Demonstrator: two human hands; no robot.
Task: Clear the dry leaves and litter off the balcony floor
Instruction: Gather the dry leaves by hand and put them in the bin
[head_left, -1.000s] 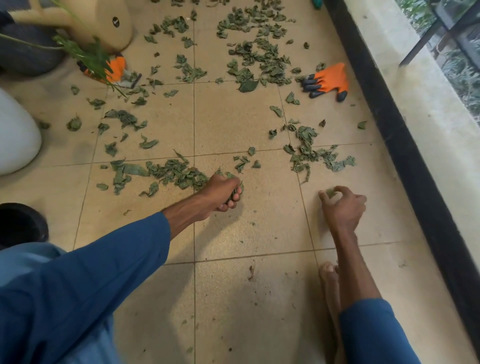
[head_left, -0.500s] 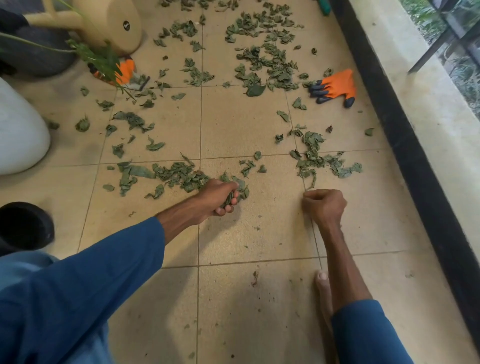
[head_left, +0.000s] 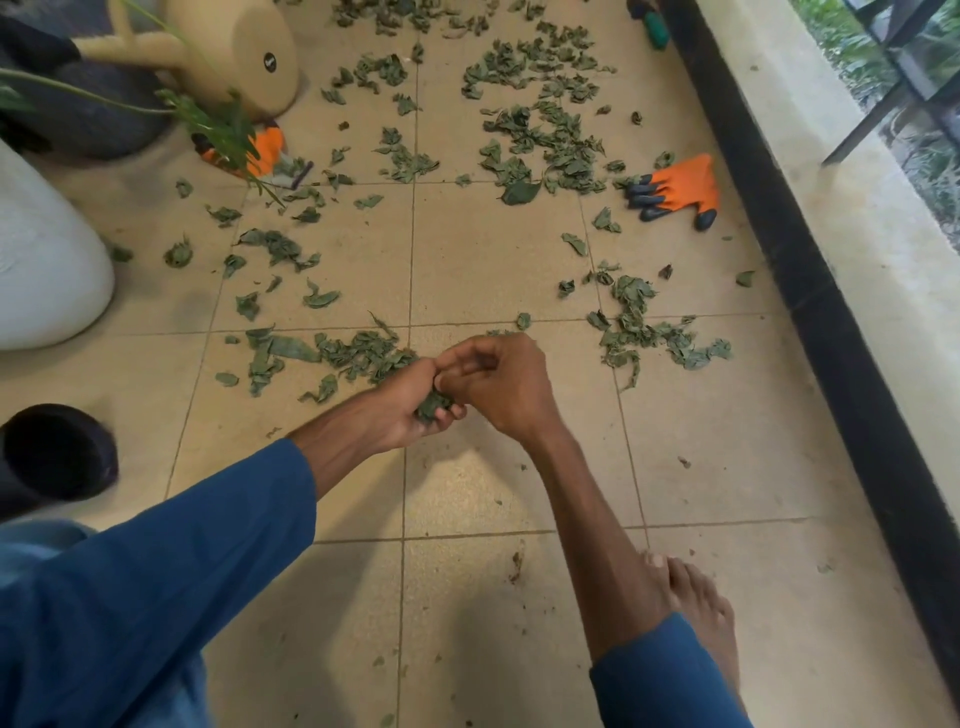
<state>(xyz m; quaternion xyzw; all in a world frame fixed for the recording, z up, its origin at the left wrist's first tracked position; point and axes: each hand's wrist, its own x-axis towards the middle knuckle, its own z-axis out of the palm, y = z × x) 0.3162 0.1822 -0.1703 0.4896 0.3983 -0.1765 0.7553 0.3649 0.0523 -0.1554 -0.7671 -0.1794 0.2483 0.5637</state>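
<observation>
Dry green leaves lie scattered over the beige tiled floor (head_left: 483, 260), with a patch (head_left: 358, 353) just left of my hands, another patch (head_left: 649, 332) to the right and a thick spread (head_left: 540, 130) farther off. My left hand (head_left: 410, 400) is palm up above the tiles and holds a small bunch of leaves (head_left: 432, 402) in curled fingers. My right hand (head_left: 498, 379) has come against it, fingers bent, pressing leaves into the left palm; what it holds itself is hidden.
An orange glove with black fingertips (head_left: 675, 192) lies by the dark wall base (head_left: 810, 270). A second orange glove (head_left: 265, 148), a tan watering can (head_left: 234, 52), a white pot (head_left: 41, 260) and a black pot (head_left: 57, 452) stand left. My bare foot (head_left: 696, 608) rests at lower right.
My right hand left the tile on the right and moved left to meet my left hand. My left hand lifted off the floor and turned palm up with its bunch of leaves.
</observation>
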